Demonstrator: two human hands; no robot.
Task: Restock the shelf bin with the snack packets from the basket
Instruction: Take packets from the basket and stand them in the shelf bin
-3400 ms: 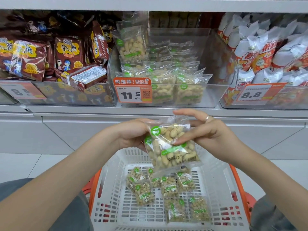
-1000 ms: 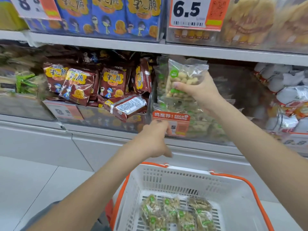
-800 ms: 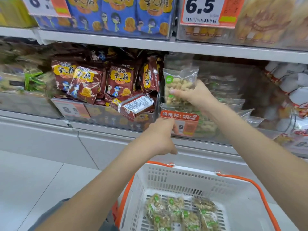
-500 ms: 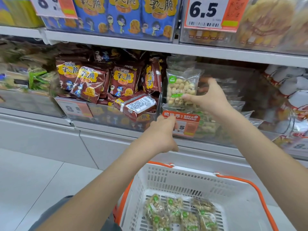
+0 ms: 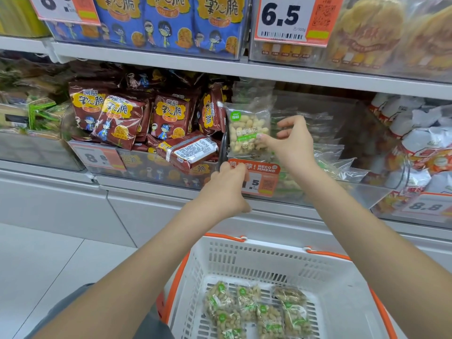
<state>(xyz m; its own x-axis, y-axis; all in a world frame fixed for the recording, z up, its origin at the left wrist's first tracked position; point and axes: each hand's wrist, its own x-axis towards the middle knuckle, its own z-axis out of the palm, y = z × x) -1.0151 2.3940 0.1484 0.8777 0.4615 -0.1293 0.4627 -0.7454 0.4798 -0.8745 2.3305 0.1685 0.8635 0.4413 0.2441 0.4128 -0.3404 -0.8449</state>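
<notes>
- Leftmost, a clear bin (image 5: 36,152) of greenish packs is seen on the middle shelf, blurred.
- Next to it, a bin of dark red snack bags (image 5: 117,118) is stocked; one red bag (image 5: 188,152) lies tilted over its front edge, above an "8" price tag (image 5: 97,157).
- On the shelf above, blue snack bags (image 5: 168,23) are stood behind a clear front, with a "6.5" tag (image 5: 291,18) to their right.
- The left hand (image 5: 227,189) is held at the front left corner of the clear nut bin (image 5: 371,194), its fingers curled over the rim beside the orange label (image 5: 261,177).
- A nut packet (image 5: 248,132) is stood upright at the bin's left front, above the label.
- The right hand (image 5: 291,143) is kept inside the bin just right of that packet; its fingers are spread and loosely bent, the thumb tip is touching the packet's right edge, and nothing is clasped.
- More clear packets (image 5: 335,160) are piled low in the bin behind the hand.
- Below, a white basket (image 5: 330,272) with orange handles is seen, with several nut packets (image 5: 259,311) lying flat on its floor.
- Rightmost, white-and-red bags (image 5: 420,143) are heaped in a bin tagged "8.8" (image 5: 425,206).
</notes>
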